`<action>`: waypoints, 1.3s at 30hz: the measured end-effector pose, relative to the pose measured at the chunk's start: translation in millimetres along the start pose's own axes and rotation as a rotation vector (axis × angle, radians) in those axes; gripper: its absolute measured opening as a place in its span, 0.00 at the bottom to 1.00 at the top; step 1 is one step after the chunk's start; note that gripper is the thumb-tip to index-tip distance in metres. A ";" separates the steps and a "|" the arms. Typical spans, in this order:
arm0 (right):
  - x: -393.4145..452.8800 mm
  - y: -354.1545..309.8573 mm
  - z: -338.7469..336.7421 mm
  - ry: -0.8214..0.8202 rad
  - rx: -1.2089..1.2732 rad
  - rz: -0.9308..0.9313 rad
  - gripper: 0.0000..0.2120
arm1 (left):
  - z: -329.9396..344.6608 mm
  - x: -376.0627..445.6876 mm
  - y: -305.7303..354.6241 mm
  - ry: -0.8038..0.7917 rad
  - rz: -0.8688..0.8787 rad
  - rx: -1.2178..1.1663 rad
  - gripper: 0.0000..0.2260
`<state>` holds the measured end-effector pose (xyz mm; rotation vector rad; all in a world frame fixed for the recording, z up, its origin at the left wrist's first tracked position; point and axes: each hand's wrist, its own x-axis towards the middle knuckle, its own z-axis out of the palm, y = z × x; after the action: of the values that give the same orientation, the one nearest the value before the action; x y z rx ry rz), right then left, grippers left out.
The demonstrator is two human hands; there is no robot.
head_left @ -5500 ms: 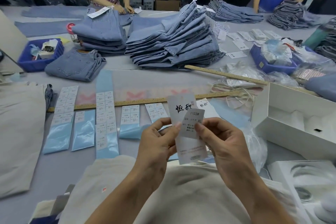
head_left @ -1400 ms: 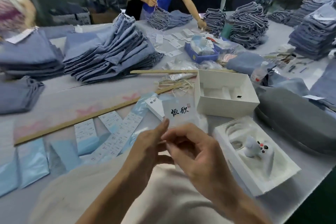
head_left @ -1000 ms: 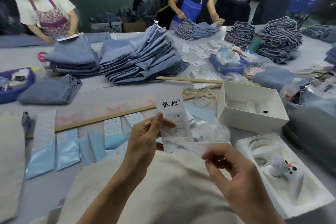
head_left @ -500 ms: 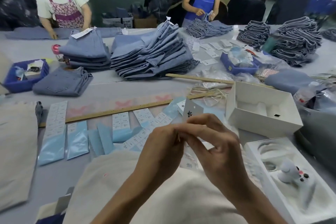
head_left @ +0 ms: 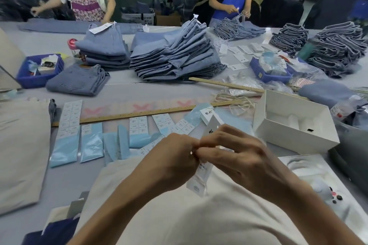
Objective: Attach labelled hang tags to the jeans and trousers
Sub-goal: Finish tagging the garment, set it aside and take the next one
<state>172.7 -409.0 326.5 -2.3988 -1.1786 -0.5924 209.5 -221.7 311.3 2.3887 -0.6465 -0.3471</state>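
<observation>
Spanning the whole view, grey desk (head_left: pixel 123 89) carries all stock. Cream trousers (head_left: pixel 199 215) lie at near edge, directly below both hands; second cream piece (head_left: pixel 22 145) at left edge. Tall stack of folded jeans (head_left: pixel 175 57) sits mid-desk toward far edge, leaning right; lower stack (head_left: pixel 103 49) just left of it, with single folded pair (head_left: pixel 79 80) nearer. Darker stacks (head_left: pixel 338 45) toward far right corner.

Open white box (head_left: pixel 294 123) stands at right, beside the hands; white moulded tray (head_left: pixel 318 181) at near right corner. Blue bin (head_left: pixel 37 73) near left edge; another blue bin (head_left: pixel 268 71) right of the tall stack. Long wooden ruler (head_left: pixel 139 113) runs across mid-desk; label sheets (head_left: pixel 71 117) on pale blue backing lie along its near side. Loose cords (head_left: pixel 237 101) lie by the ruler's right end.

Hang tag (head_left: pixel 199 177): white, upright, slightly tilted, held over the cream trousers near the near edge. Left hand (head_left: pixel 175 157) fingers curled, pinching the tag at its mid-height. Right hand (head_left: pixel 235 155) fingers curled, pinching at the same spot, fingertips of both hands meeting. Tag's top with black characters shows above the knuckles. Cannot tell whether a cord is in the pinch.

Two people in aprons stand at the far edge.
</observation>
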 end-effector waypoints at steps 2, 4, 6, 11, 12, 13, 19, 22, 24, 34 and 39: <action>1.6 -1.4 -2.0 -0.034 0.017 -0.026 0.09 | 2.2 -4.2 -3.7 -0.043 0.036 0.003 0.11; 1.4 -5.2 0.6 -0.036 0.080 -0.021 0.07 | 5.7 -7.2 -8.8 -0.025 0.094 -0.042 0.12; -1.8 -13.9 8.3 0.057 0.286 0.067 0.04 | 9.0 -8.6 -15.3 0.049 0.155 -0.126 0.14; -0.5 -21.4 17.7 0.538 1.056 0.563 0.01 | 25.3 -9.6 -40.5 0.200 0.092 -0.625 0.13; 0.9 -16.4 17.4 0.626 1.140 0.646 0.03 | 28.0 -10.5 -45.1 0.175 0.055 -0.714 0.18; 2.3 -11.4 15.3 0.697 1.201 0.712 0.05 | 30.7 -11.6 -48.6 0.150 0.043 -0.784 0.23; 1.5 1.2 17.2 0.587 0.918 0.864 0.11 | 37.6 -13.5 -62.5 0.214 0.028 -0.935 0.35; 2.5 -0.5 28.4 0.491 0.699 0.882 0.03 | 41.0 -11.7 -59.4 0.370 0.046 -0.936 0.26; 3.8 -1.0 35.0 0.416 0.471 0.827 0.04 | 41.6 -11.5 -53.9 0.491 0.080 -0.959 0.17; 20.5 -8.6 46.5 0.260 0.027 0.689 0.05 | 37.2 -21.6 -38.6 0.590 0.092 -0.771 0.33; 23.9 -7.4 50.2 0.267 0.006 0.734 0.06 | 39.6 -23.9 -41.2 0.634 0.104 -0.701 0.29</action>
<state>189.7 -363.3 298.8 -2.4101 -0.1516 -0.6171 188.6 -201.2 256.7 1.6409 -0.2764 0.2086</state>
